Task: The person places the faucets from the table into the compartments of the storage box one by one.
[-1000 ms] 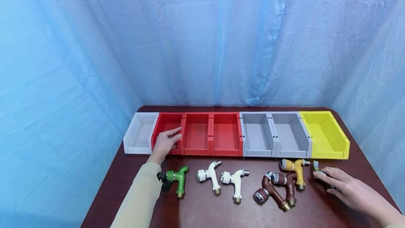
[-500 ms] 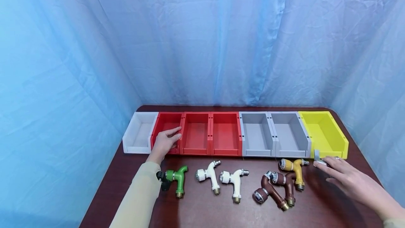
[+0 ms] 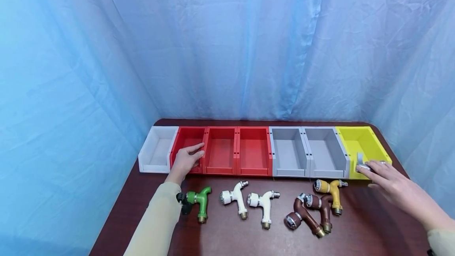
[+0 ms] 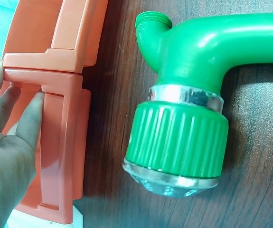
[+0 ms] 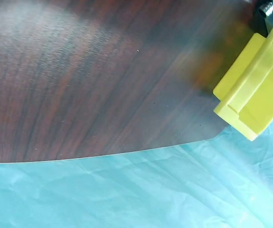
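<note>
My left hand (image 3: 185, 161) lies over the leftmost red bin (image 3: 187, 134), its fingertips touching the wall beside the middle red bin. In the left wrist view, loosely bent fingers (image 4: 31, 118) rest against that wall. My right hand (image 3: 391, 181) holds a silver metal piece that looks like a lever tap (image 3: 362, 166) over the front lip of the yellow bin (image 3: 369, 139). A flat grey lever sticks up from it; my fingers hide the rest. The right wrist view does not show this hand. A green tap (image 3: 202, 202) lies beside my left sleeve.
Two white taps (image 3: 237, 197), two brown taps (image 3: 306, 214) and a yellow tap (image 3: 335, 192) lie on the dark wood table (image 3: 245, 240). The bin row also has a white bin (image 3: 156, 168), more red bins and two grey bins (image 3: 289, 141). Blue curtains (image 3: 231, 50) stand behind.
My right hand has moved forward with the silver lever tap, from the table beside the yellow tap to the front of the yellow bin. My left hand has stayed in place.
</note>
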A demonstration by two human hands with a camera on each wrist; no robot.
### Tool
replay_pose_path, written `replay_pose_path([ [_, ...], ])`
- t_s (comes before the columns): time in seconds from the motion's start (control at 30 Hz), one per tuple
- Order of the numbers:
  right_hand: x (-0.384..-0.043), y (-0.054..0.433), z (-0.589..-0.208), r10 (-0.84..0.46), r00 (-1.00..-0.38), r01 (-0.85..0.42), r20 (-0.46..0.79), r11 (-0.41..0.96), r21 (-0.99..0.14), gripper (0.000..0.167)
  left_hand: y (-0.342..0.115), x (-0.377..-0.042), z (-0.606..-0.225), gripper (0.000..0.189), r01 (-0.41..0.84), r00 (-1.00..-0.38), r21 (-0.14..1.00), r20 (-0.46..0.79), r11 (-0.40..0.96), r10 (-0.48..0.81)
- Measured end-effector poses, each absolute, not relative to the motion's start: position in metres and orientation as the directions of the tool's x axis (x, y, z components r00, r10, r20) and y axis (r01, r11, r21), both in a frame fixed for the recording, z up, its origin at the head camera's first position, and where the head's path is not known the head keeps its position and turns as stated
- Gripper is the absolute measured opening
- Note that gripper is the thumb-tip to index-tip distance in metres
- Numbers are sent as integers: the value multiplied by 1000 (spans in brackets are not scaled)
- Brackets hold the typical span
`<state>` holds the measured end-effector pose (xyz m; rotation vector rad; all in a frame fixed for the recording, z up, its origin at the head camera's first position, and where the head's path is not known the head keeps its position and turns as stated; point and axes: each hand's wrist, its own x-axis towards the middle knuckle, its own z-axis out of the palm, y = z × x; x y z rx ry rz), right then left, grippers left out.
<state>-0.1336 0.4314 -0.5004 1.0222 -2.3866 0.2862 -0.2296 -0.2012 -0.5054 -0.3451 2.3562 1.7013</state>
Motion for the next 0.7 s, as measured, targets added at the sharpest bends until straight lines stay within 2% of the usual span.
replay_pose_path([
  [0.33,-149,448,-507,-594,-600,-697,535,717,15,69,-200,-228,-504,48,-309,-950,899,-303,311,-70],
  [0.7,-170,458,-511,-584,-659,-656,474,754,17,72,-200,-229,-506,50,-314,-949,894,-304,320,-82],
])
